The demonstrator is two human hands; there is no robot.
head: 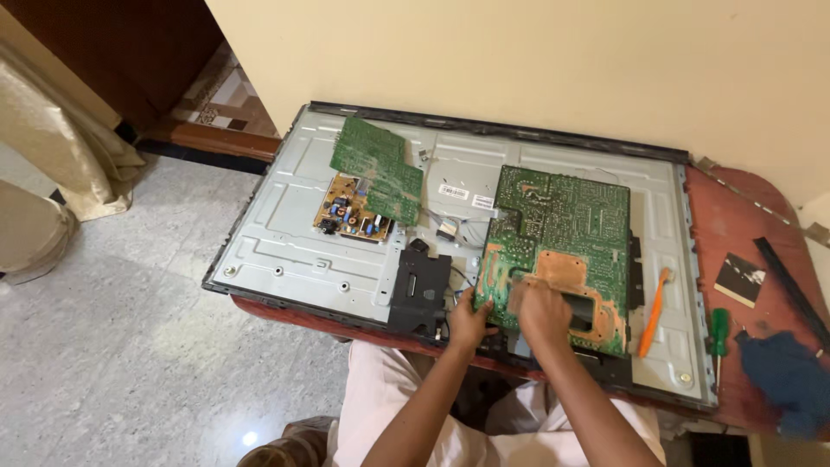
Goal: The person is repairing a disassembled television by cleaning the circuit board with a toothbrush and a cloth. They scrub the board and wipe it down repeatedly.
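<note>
A flat grey metal screen back panel (285, 233) lies on a red table. On its right half rests a large green circuit board (562, 225), solder side up, with a copper-coloured area near its front. My left hand (469, 318) grips the board's near left corner. My right hand (540, 310) presses on the copper area, blurred, and I cannot tell whether it holds anything. An orange toothbrush (654, 311) lies just right of the board.
A smaller green board (378, 169) leans over a yellow board (350, 212) at the panel's left. A black plastic block (419, 290) sits by my left hand. A green-handled screwdriver (718, 333), blue cloth (791, 380) and dark card (739, 278) lie on the table (722, 216).
</note>
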